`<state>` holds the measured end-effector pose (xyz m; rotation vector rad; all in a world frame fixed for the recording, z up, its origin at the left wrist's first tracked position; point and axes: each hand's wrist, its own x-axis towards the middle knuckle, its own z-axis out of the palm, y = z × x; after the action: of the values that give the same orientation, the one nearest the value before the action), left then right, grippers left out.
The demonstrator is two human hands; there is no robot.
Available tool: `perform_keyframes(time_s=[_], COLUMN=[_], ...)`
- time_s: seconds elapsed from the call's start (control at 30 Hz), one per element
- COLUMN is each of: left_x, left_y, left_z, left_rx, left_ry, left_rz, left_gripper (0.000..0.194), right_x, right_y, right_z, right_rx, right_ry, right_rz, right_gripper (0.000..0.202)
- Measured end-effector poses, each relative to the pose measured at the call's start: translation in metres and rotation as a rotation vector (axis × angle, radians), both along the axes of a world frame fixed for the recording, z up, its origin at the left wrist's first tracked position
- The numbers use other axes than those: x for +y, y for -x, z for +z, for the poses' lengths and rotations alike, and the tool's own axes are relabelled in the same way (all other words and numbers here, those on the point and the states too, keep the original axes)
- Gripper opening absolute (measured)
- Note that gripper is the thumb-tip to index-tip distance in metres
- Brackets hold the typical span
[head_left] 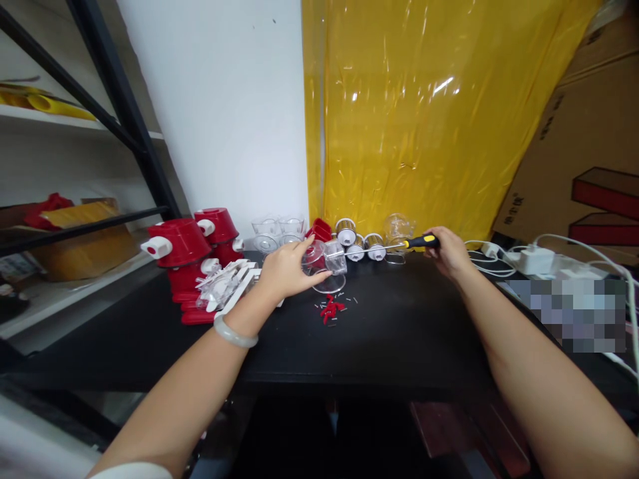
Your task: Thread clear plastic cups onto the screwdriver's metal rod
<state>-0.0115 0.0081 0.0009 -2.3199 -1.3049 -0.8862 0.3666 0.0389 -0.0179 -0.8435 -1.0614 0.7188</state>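
My left hand (287,267) grips a clear plastic part (335,257) with a round, funnel-like body, thumb below and fingers above. My right hand (449,253) is closed around the black and yellow handle of a screwdriver (422,241). Its metal shaft points left, and the tip is at the right side of the clear part; whether it sits in a screw I cannot tell. On the black table (389,332) just below the clear part lie several small red pieces (330,310), with little metal screws (355,300) scattered about them.
Red housings (182,266) with white knobs stand stacked at left, beside white and clear parts (224,286). Clear cups (267,233), a red part (319,229) and several metal cylinders with white ends (346,233) line the back. White chargers and cables (536,259) lie at right.
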Motion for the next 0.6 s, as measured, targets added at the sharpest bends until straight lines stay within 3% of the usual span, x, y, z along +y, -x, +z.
perform_keyframes(time_s=[0.17, 0.33, 0.43, 0.6], left_x=[-0.0008, -0.0021, -0.0024, -0.0023], left_y=[-0.0007, -0.0010, -0.0011, -0.0014], left_z=[-0.0002, 0.0009, 0.0006, 0.0003], left_rx=[0.000, 0.001, -0.002, -0.003], left_ry=[0.010, 0.013, 0.014, 0.010], left_rz=[0.002, 0.009, -0.002, -0.006], left_gripper=[0.085, 0.086, 0.085, 0.086], right_x=[-0.0061, -0.0004, 0.0019, -0.0047], right_y=[-0.0033, -0.0049, -0.0050, -0.0060], right_z=[0.0035, -0.0004, -0.0026, 0.0021], right_rx=[0.078, 0.020, -0.013, 0.112], right_ry=[-0.027, 0.030, 0.041, -0.021], right_rz=[0.149, 0.042, -0.020, 0.148], right_gripper=[0.021, 0.046, 0.035, 0.019])
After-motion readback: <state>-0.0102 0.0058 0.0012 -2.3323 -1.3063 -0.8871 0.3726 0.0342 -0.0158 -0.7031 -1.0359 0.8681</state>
